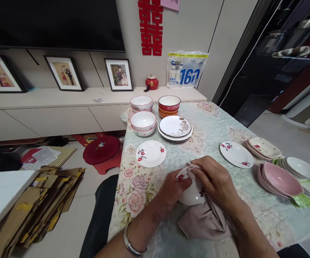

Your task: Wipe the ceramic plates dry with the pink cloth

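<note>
My left hand (pixel 172 191) grips the left rim of a white plate (pixel 191 195) with red flowers, thumb on its face. My right hand (pixel 215 175) pinches a greyish-pink cloth (pixel 204 222) over the plate's far rim, and the rest of the cloth hangs below. The plate is tilted above the table, partly hidden by hands and cloth. Just beyond it lies a flat white flowered plate (pixel 151 154). Another flowered plate (pixel 237 154) rests to the right of my right hand.
Bowls with red rims (pixel 143 123), red and orange bowls (pixel 169 105) and stacked plates (pixel 175 127) stand at the back of the flowered tablecloth (pixel 136 197). Pink leaf-shaped bowls (pixel 281 179) and white bowls (pixel 302 167) sit at right. A red stool (pixel 102 150) and flattened cardboard (pixel 37 204) are left.
</note>
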{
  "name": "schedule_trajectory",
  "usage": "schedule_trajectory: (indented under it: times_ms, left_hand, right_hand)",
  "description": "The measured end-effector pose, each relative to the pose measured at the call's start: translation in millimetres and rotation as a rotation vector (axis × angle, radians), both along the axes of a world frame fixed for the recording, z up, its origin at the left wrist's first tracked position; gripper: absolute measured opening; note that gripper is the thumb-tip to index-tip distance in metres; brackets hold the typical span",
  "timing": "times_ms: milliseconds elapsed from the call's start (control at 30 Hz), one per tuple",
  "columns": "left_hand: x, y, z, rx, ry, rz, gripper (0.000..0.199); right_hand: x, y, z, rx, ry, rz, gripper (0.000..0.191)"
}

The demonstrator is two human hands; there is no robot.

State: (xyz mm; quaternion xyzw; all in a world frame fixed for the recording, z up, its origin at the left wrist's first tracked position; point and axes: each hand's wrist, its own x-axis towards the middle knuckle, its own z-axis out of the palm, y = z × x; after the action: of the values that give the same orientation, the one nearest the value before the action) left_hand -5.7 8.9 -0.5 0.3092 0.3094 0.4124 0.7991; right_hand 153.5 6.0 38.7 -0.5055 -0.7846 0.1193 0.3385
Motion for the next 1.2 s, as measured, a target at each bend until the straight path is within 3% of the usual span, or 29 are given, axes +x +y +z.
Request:
schedule_trajectory:
  times_ms: [133,333,567,700,833,1000,1200]
  left_hand:
    - [2.6,-0.9,-2.6,0.011,-0.013,0.023,0.024]
    - [6.2,2.5,-3.3,-0.088,-0.042,0.277,0.039]
    - [3.8,10.2,-5.8,-0.113,-0.215,0.446,0.061]
    - [2.0,12.3,-3.1,-0.110,-0.223,0.365,0.064]
    - [1.5,9.7,-1.9,-0.114,-0.146,0.214,0.051]
    - [6.6,2.0,-7.5,-0.058,-0.024,0.060,0.038]
    - [12.0,-1.0,-9.9,-0.046,-0.003,0.215,0.040]
  right_hand:
    - [-2.4,1.8,-2.4,-0.041,-0.031,-0.036,0.025]
    - [13.7,14.1,-17.1,-0.258,0.109,-0.217,0.034]
    - [17.7,20.4,-38.6,-0.473,0.321,-0.116,0.043]
    - [19.7,20.2,-39.7,-0.437,0.357,-0.200,0.040]
    - [25.4,17.7,-32.7,-0.319,0.393,-0.311,0.036]
    - [22.7,13.7,-24.5,-0.242,0.409,-0.267,0.032]
    - [12.7,15.4,-25.1,-0.274,0.269,-0.228,0.034]
